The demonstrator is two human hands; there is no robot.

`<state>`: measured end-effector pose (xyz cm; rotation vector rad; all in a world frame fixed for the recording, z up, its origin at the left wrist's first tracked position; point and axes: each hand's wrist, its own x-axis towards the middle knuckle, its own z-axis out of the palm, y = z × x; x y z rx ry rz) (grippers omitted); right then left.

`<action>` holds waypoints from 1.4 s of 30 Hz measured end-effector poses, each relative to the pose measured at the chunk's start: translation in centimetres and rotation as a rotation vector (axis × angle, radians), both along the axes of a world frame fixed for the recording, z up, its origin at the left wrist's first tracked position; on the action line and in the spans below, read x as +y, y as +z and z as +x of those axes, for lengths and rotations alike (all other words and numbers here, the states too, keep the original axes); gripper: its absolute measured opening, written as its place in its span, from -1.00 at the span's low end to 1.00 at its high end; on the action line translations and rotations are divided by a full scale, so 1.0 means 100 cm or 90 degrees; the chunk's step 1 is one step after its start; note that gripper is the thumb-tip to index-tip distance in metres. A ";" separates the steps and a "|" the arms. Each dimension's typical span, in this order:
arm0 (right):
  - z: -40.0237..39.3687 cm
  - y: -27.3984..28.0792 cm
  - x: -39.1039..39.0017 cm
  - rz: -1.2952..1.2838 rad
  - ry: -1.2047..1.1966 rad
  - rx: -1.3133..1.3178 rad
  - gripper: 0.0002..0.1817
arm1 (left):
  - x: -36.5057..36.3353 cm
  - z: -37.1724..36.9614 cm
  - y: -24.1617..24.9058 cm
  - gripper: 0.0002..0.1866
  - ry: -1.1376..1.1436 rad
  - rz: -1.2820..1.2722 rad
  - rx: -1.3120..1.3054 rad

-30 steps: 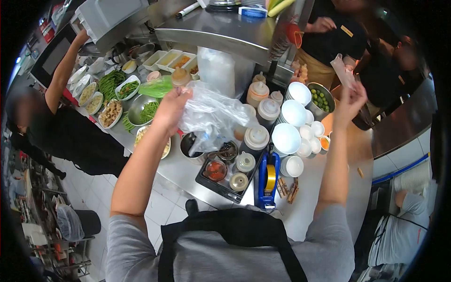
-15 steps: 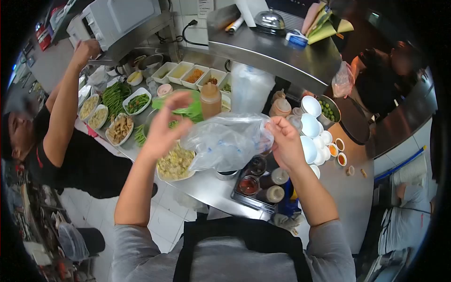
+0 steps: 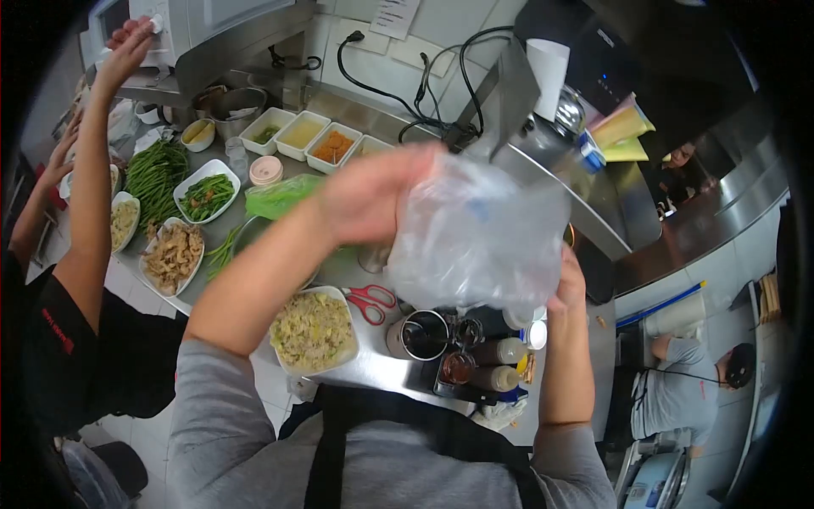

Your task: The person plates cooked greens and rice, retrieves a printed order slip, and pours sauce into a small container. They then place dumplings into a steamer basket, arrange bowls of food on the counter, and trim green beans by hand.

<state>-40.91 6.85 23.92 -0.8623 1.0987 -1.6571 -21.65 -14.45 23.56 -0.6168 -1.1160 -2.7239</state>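
Note:
A clear plastic bag (image 3: 479, 242) with faint blue print is spread in front of me, above the counter. At its upper left edge is my left hand (image 3: 373, 195), blurred, with its fingertips closed on the plastic and partly hidden by it. My right hand (image 3: 571, 278) pinches the bag's right side. Below the bag lie red-handled scissors (image 3: 370, 304), beside a white dish of chopped pale-green food (image 3: 314, 331). A steel container (image 3: 418, 335) and several sauce bottles (image 3: 498, 350) stand under the bag's lower edge.
On the left, a co-worker's raised hand (image 3: 131, 41) touches the microwave (image 3: 182, 51). Green beans (image 3: 157, 180), a dish of cooked pieces (image 3: 172, 259) and white tubs (image 3: 303, 136) line the counter. A steel shelf (image 3: 585, 199) juts out at upper right. Another person (image 3: 687, 382) is far right.
My left hand has moved right from open air onto the bag's edge. The bag has come up and spread wider. My view has shifted, and the co-worker's hand has reached the microwave.

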 end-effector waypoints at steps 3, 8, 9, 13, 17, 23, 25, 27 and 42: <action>-0.067 -0.017 -0.040 -0.062 -0.090 0.040 -0.66 | -0.067 -0.048 0.002 -0.60 -0.042 -0.024 0.040; -0.122 -0.007 -0.078 -0.075 -0.123 0.012 -0.65 | -0.055 -0.085 0.006 -0.74 -0.016 -0.593 -0.094; -0.127 -0.004 -0.081 -0.072 -0.124 0.013 -0.65 | -0.051 -0.089 0.009 -0.77 0.001 -0.723 -0.058; -0.149 0.004 -0.093 -0.059 -0.131 0.031 -0.64 | -0.083 -0.122 0.003 -0.82 -0.056 -0.102 -0.037; -0.163 0.004 -0.100 -0.050 -0.135 0.040 -0.64 | -0.115 -0.154 0.013 -0.82 0.146 -0.014 -0.142; -0.173 -0.002 -0.100 -0.034 -0.136 0.030 -0.63 | -0.093 -0.156 0.022 -0.73 0.170 -0.200 -0.172; -0.176 -0.008 -0.099 -0.032 -0.134 0.022 -0.63 | -0.107 -0.160 0.019 -0.72 0.189 -0.191 -0.073; -0.177 -0.010 -0.099 -0.033 -0.131 0.018 -0.63 | -0.103 -0.164 0.014 -0.77 0.099 -0.207 -0.081; -0.196 -0.081 -0.131 0.045 -0.020 -0.046 -0.60 | -0.113 -0.266 -0.076 -0.71 0.453 -1.355 -0.210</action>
